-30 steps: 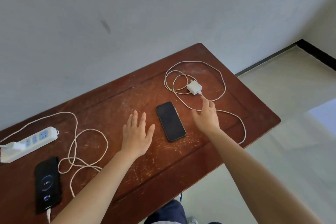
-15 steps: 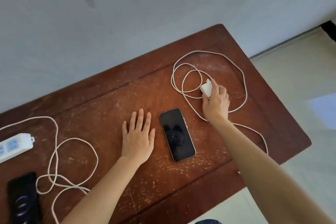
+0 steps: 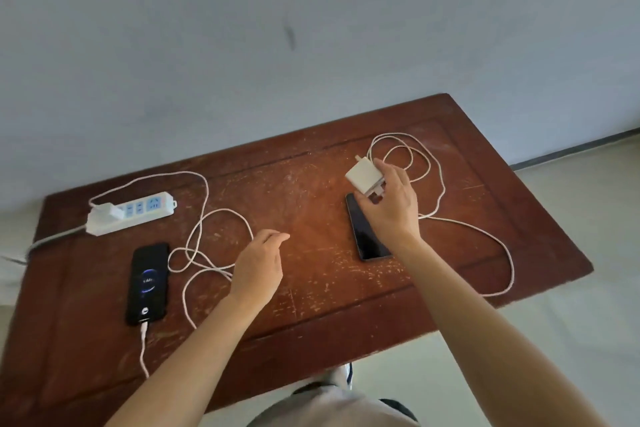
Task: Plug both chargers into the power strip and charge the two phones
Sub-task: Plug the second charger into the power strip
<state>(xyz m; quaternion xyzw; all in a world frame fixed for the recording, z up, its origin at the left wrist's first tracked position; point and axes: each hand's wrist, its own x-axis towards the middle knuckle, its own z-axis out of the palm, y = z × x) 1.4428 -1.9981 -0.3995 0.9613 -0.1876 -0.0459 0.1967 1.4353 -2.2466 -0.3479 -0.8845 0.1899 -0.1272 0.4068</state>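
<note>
a worn wooden table [image 3: 311, 288] is seen bearing a power strip [image 3: 133, 212] with one charger plugged in, a lit phone [image 3: 148, 282] and a dark phone [image 3: 365, 232]. the second charger [image 3: 362, 174] is gripped by the right hand [image 3: 391, 204] above the dark phone; the left hand [image 3: 258, 269] is held loosely curled, grasping nothing.

I see a dark red-brown wooden table [image 3: 311, 204] with a recessed centre panel, its top scuffed and scratched with pale marks. It stands against a pale grey-blue wall [image 3: 242, 45] that carries 1 dark smudge [image 3: 289, 37]. To the right lies a light floor [image 3: 588, 288], with a dark baseboard [image 3: 575, 149] along the wall's foot. At the bottom edge I can make out grey clothing [image 3: 329, 406] and a shoe [image 3: 346, 373], partly hidden under the table edge.
</note>
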